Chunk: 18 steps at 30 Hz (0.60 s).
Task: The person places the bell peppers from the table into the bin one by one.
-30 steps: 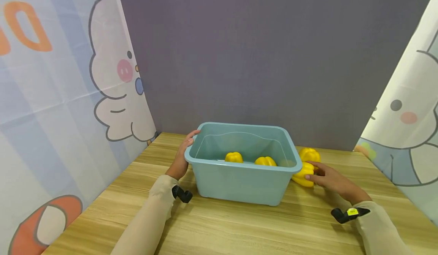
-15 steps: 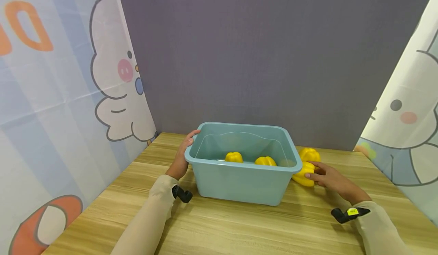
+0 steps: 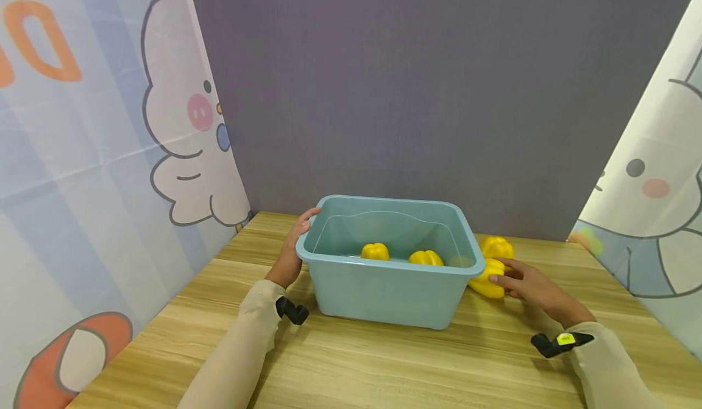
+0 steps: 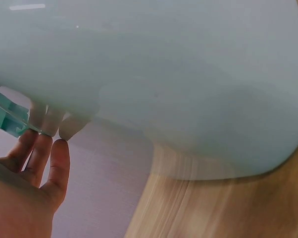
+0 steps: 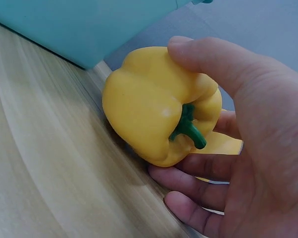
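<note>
My right hand (image 3: 529, 286) holds a yellow bell pepper (image 5: 144, 99) with a green stem, just right of the blue-green plastic tub (image 3: 389, 293). In the right wrist view the thumb lies on top and the fingers come round from below. A second yellow bell pepper (image 3: 496, 247) sits right behind the held one. On the tub's far side, my left hand (image 3: 290, 252) rests against the left wall at the rim. Its fingertips touch the outer wall in the left wrist view. Inside the tub are a yellow bell pepper (image 3: 375, 251) and another yellow bell pepper (image 3: 425, 258), both partly hidden by the front wall.
The tub stands on a wood-grain table (image 3: 351, 366). A grey cloth backdrop (image 3: 417, 92) rises behind it. Cartoon-printed curtains (image 3: 109, 171) hang along the left and right sides of the table.
</note>
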Available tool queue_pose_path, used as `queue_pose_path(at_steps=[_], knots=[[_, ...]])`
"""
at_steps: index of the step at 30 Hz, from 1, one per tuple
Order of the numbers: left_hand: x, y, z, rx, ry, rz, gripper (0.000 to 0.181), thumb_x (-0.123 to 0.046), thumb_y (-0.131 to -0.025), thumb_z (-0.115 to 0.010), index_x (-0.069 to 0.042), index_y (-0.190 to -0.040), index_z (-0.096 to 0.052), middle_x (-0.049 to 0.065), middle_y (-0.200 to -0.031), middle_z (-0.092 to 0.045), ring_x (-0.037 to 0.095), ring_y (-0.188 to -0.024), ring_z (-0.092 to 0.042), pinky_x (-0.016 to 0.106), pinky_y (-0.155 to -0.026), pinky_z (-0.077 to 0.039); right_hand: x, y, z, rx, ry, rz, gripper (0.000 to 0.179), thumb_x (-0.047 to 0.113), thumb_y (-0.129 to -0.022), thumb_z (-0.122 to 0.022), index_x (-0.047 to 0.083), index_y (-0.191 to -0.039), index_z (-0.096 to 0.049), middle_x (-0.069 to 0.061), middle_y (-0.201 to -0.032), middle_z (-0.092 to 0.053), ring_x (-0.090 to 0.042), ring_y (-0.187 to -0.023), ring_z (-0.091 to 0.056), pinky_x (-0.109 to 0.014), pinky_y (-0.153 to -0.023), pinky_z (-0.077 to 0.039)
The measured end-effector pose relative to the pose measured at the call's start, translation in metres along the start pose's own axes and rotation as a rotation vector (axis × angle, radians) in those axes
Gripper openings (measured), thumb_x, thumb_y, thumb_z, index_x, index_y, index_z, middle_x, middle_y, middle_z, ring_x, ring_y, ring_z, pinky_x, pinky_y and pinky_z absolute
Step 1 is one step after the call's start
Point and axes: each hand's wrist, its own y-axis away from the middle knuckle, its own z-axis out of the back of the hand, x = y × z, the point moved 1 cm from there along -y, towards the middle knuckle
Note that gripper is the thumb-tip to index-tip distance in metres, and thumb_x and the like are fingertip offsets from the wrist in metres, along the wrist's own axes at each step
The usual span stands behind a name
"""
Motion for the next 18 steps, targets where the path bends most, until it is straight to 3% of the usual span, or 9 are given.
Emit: queue_pose_path(at_steps=[10,18], knots=[[0.0001,0.0009,-0.0004,-0.002,-0.009,-0.008,0.057,-0.041,-0.106,-0.030,-0.012,-0.154,-0.032,0.023,-0.148,-0.037,0.051,-0.128,-0.037,0.057,-0.099,-0.039,0.0037,0.0001,-0.0005,-0.003,-0.128,0.007,0.085,0.039,-0.102,-0.056,-0.014,-0.153,-0.012,-0.042,-0.144,-0.035,-0.035,-0.115,-0.060,-0.035,-0.083,-0.056],[-0.0022,0.0009,-0.0007,-0.007,-0.010,-0.001,0.056,-0.040,-0.106,-0.030,-0.011,-0.154,-0.032,0.024,-0.149,-0.036,0.051,-0.128,-0.036,0.057,-0.100,-0.038,0.0029,-0.0010,0.0002,-0.012,-0.147,0.013,0.083,0.036,-0.103,-0.055,-0.016,-0.152,-0.012,-0.043,-0.141,-0.038,-0.023,-0.104,-0.064,-0.032,-0.081,-0.056]])
